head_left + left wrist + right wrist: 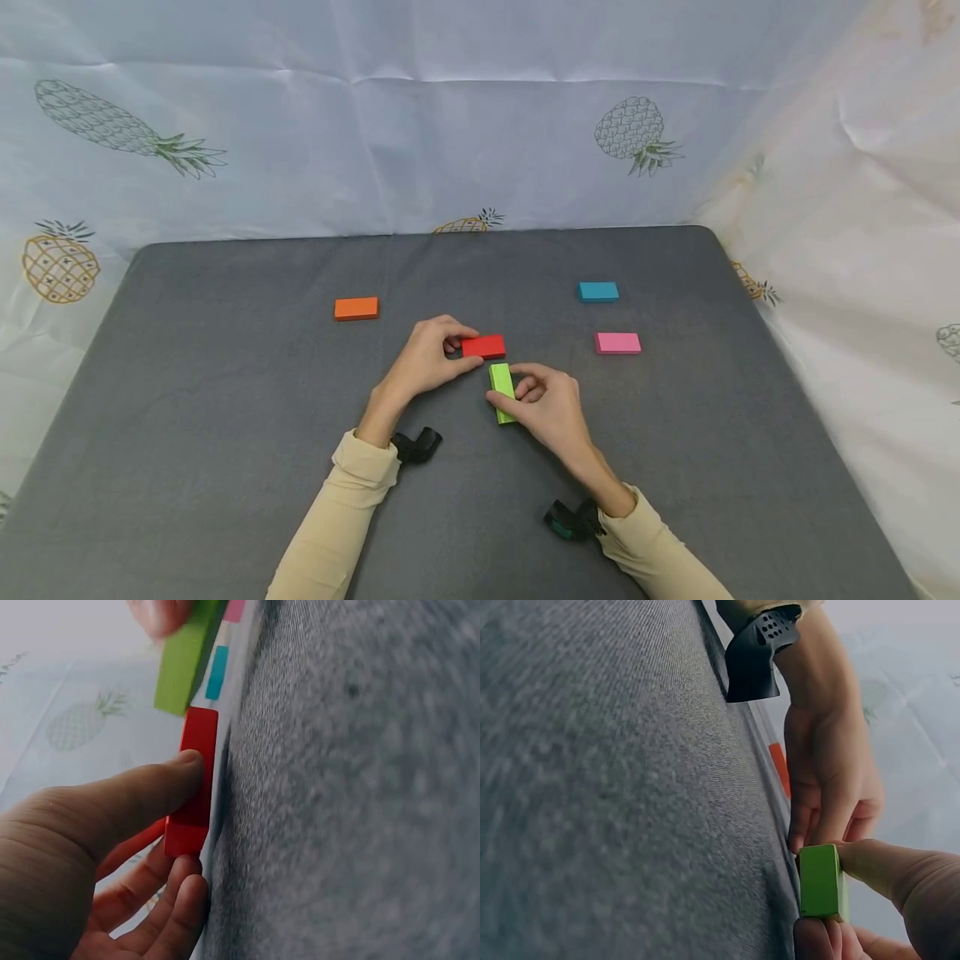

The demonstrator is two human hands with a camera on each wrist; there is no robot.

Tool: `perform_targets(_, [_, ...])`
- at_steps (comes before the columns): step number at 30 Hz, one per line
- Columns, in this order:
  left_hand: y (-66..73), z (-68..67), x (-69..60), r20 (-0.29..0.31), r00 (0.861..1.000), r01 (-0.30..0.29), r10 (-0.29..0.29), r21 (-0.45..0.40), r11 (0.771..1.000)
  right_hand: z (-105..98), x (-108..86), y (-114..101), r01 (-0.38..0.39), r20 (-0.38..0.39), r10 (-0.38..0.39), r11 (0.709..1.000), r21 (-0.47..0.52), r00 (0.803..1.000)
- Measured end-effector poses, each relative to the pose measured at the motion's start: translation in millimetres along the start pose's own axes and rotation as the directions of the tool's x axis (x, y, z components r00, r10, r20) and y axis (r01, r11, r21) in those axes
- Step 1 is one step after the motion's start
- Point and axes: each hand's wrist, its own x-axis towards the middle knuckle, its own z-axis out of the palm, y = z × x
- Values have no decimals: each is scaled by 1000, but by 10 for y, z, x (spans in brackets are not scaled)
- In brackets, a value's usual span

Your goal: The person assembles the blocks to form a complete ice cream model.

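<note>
Near the middle of the grey table, my left hand [430, 357] pinches a red block [483, 347] between thumb and fingers; in the left wrist view the thumb presses on the side of the red block [196, 780]. My right hand [551, 408] holds a lime green block [502, 392] between its thumb and fingers, just nearer to me and slightly right of the red one. The green block [820, 881] shows its end face in the right wrist view. Whether the two blocks touch, I cannot tell.
An orange block [356, 309] lies to the left on the grey table [225, 417]. Farther right are a blue block [597, 292] and a pink block [618, 343]. Behind the table hangs a white cloth [450, 150] with pineapple prints.
</note>
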Motion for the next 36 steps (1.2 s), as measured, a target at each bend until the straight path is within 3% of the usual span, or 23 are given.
perform_targets(12, [-2, 44, 1, 15, 1000, 3, -3, -5, 1000, 55, 19, -8, 18, -5, -18, 999, -37, 1000])
perform_targets(24, [-84, 24, -15, 26, 999, -33, 33, -22, 999, 83, 26, 8, 30, -7, -31, 992, -126, 999])
perform_targets(36, [-102, 0, -31, 54, 998, -42, 45, -54, 998, 83, 0, -5, 49, 19, -48, 992, -115, 999])
